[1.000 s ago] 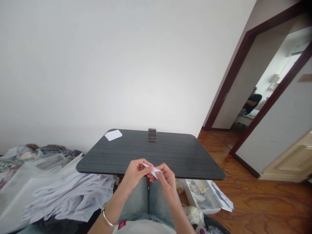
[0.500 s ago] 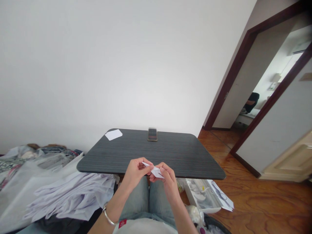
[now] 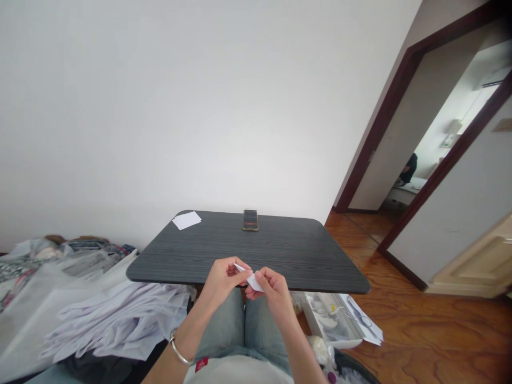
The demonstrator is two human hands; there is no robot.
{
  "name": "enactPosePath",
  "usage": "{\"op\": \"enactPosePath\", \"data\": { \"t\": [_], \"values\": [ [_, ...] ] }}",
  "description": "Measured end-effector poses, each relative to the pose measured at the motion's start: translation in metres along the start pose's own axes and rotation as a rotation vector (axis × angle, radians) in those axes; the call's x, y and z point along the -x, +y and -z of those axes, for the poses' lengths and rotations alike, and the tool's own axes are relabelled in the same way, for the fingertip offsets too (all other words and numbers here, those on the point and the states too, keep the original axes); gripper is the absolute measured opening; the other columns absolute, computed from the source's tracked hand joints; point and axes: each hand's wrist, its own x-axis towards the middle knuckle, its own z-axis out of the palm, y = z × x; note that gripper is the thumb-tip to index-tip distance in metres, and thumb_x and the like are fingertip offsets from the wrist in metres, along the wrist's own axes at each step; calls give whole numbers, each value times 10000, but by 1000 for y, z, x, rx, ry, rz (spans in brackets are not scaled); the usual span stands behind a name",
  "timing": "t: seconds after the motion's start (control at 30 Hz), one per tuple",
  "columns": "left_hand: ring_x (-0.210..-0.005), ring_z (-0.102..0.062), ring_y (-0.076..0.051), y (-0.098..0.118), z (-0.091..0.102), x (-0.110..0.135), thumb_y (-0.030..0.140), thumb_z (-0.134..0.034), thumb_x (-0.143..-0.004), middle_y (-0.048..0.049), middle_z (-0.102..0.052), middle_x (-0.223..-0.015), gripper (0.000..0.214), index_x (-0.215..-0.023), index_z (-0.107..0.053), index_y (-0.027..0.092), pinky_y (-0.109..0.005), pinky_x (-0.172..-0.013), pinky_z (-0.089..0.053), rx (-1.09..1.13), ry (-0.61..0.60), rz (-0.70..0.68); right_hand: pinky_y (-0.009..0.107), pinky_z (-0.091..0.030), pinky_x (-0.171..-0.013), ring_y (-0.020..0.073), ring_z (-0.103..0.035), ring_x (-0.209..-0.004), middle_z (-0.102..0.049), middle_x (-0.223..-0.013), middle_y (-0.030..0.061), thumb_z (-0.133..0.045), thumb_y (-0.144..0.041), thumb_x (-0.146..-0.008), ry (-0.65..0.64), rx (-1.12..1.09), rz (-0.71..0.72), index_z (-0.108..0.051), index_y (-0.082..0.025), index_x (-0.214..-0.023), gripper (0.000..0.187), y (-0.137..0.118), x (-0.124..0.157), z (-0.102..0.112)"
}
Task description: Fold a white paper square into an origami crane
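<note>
A small folded piece of white paper (image 3: 253,282) is held between my two hands, just over the near edge of the dark table (image 3: 280,245). My left hand (image 3: 226,275) pinches its left part between thumb and fingers, and a pointed tip sticks out up and to the left. On the other side my right hand (image 3: 270,285) presses the right part with its thumb, the fingers curled behind. The fingers cover much of the paper. Several white sheets (image 3: 187,220) lie at the table's far left corner.
A phone-like device on a stand (image 3: 250,220) is at the table's back edge, by the wall. White cloth (image 3: 116,317) is heaped at the left. A white box of odds and ends (image 3: 334,320) sits below the table at right. Beyond the doorway a person (image 3: 408,169) is partly visible.
My right thumb has shifted left and now covers more of the paper's right part. The left hand has barely moved. In the far room the person has moved slightly.
</note>
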Motion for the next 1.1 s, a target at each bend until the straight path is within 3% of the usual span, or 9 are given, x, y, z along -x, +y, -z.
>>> {"op": "enactPosePath", "data": {
  "t": [0.33, 0.87, 1.1],
  "values": [
    [-484, -539, -100, -5, 2, -2, 279, -716, -615, -12, -637, -552, 185, -658, -649, 111, -215, -504, -448, 22, 10, -17, 233, -464, -436, 143, -579, -422, -638, -508, 16, -510, -518, -806, -4, 52, 48, -598, -162, -654, 397, -4, 1, 1],
    [-474, -544, -108, -4, 0, -2, 269, -720, -608, -19, -643, -532, 170, -636, -652, 116, -214, -490, -440, -5, 2, -13, 214, -465, -487, 123, -585, -461, -649, -532, 3, -598, -439, -774, 18, 63, 81, -582, -167, -669, 293, 6, 2, 0],
    [-553, -588, -112, -4, 3, 0, 275, -736, -618, -14, -664, -619, 223, -756, -653, 121, -226, -576, -477, 146, -51, 19, 210, -462, -488, 118, -574, -461, -639, -511, 4, -608, -419, -774, 49, 62, 105, -586, -161, -666, 280, 1, 4, 1]
  ]
}}
